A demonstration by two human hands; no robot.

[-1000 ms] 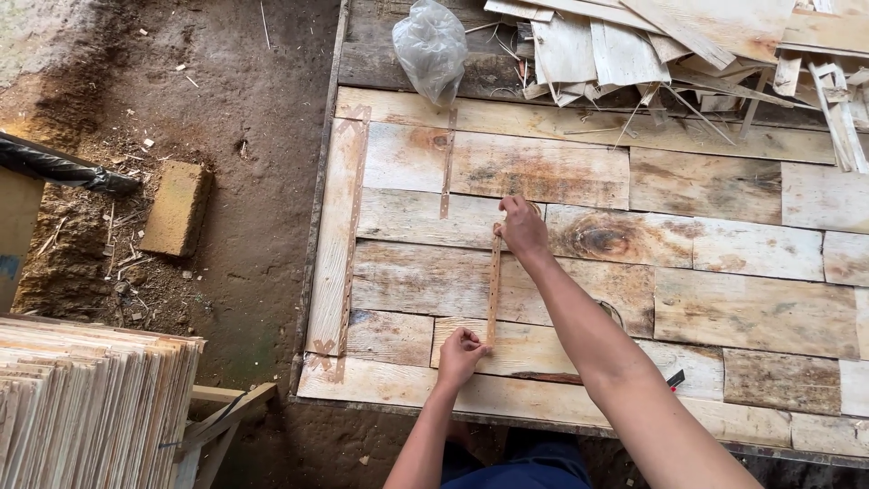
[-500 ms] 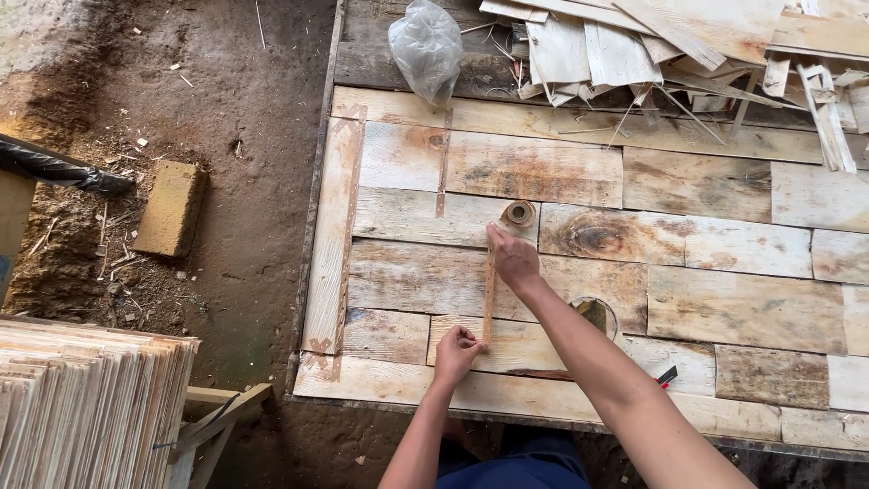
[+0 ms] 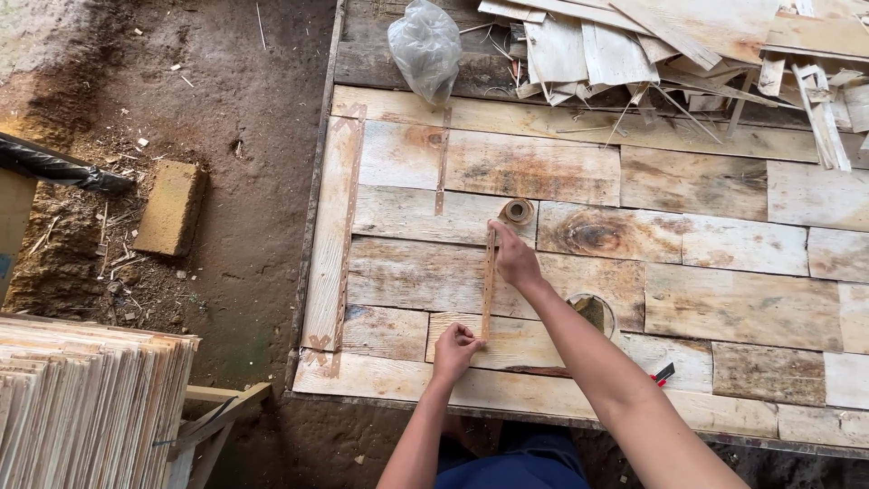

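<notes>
Brown tape strip (image 3: 489, 285) pinned at both ends: left hand (image 3: 455, 349) grip pinches near end, right hand (image 3: 514, 258) presses far end.

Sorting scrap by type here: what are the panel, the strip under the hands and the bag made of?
Panel: rough unfinished wood veneer, grain and knots showing. Strip: likely brown perforated paper tape, thin and flat. Bag: clear crinkled plastic film.

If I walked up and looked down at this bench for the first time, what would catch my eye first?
First, the big sheet of pieced wood veneer filling the middle and right, with a knot hole near its lower centre. On it, the left hand and right hand press the two ends of a narrow brown tape strip over a seam, a small tape roll lying just beyond. Pale veneer offcuts pile up at top right.
</notes>
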